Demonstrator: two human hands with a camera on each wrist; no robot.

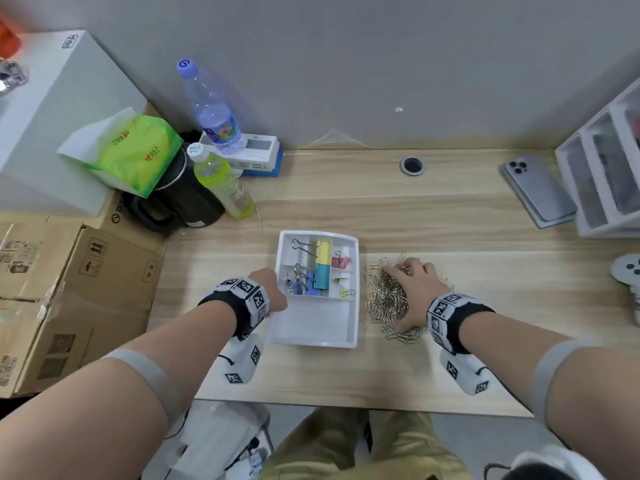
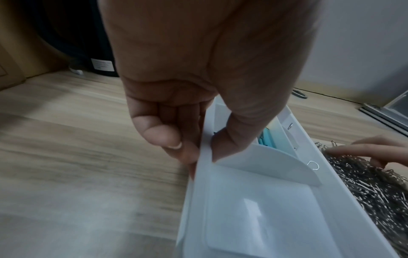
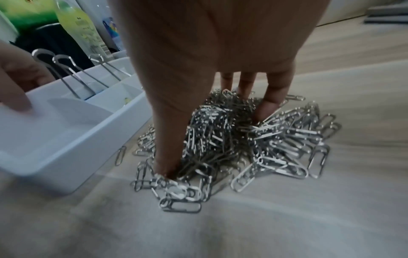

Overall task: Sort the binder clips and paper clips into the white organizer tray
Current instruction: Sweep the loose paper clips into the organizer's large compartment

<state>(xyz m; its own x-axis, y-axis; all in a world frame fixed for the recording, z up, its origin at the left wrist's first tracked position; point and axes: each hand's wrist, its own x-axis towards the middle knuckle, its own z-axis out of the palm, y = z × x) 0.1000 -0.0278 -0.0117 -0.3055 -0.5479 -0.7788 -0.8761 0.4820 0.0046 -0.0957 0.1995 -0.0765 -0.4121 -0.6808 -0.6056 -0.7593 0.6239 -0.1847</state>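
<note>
The white organizer tray (image 1: pixel 313 323) lies mid-table, its front compartment bare. Its rear compartments hold blue binder clips (image 1: pixel 304 286), a yellow and teal one (image 1: pixel 323 265), a pink one (image 1: pixel 341 261) and small yellow ones (image 1: pixel 346 292). My left hand (image 2: pixel 203 151) pinches the tray's (image 2: pixel 253 209) left rim, thumb inside and fingers outside. A heap of silver paper clips (image 1: pixel 386 299) sits just right of the tray. My right hand (image 3: pixel 215 139) is dug into the heap (image 3: pixel 276 139), thumb and fingers curled round a clump.
At the back left stand a black kettle (image 1: pixel 180 199), two bottles (image 1: pixel 221 181), a green tissue pack (image 1: pixel 135 150) and cardboard boxes (image 1: pixel 69 299). At the right are a phone (image 1: pixel 540 192), a white drawer unit (image 1: pixel 606 174) and a game controller (image 1: pixel 628 271).
</note>
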